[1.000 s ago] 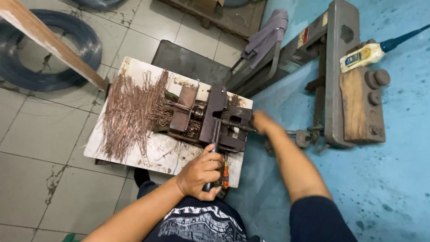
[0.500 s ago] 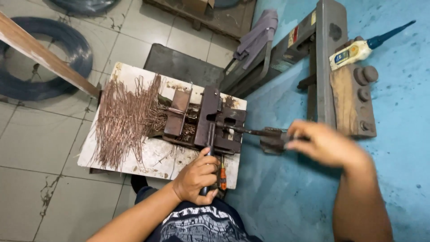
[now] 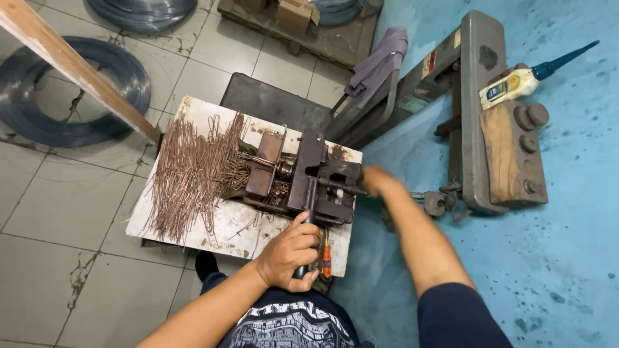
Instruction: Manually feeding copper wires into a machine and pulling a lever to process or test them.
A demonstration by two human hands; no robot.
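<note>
Hand-operated wire-bending jig [image 3: 303, 180], rusty brown steel, bolted near the front right corner of a small white-topped bench [image 3: 193, 225]. The left hand [image 3: 290, 254] has its grip closed around the jig's dark lever handle [image 3: 308, 212], just at the bench's near edge, with a red-handled screwdriver [image 3: 326, 258] lying beside the knuckles. The right hand [image 3: 377, 182], blurred by motion, sits at the side bar [image 3: 342, 188] projecting from the jig; whether its grip is spread or pressed together cannot be told. Away from the left grip, beyond the jig, a heap of bent copper-coloured wire pieces [image 3: 193, 177] covers most of the bench top, suggesting many pieces are formed; how many remain cannot be judged. Room for movement: the lever hand works right at the bench edge, against the person's lap; to the right of the right grip stands a grey steel machine frame [image 3: 474, 109] on blue floor, close by; wire coils [image 3: 39, 96] lie on tiles well off left
</note>
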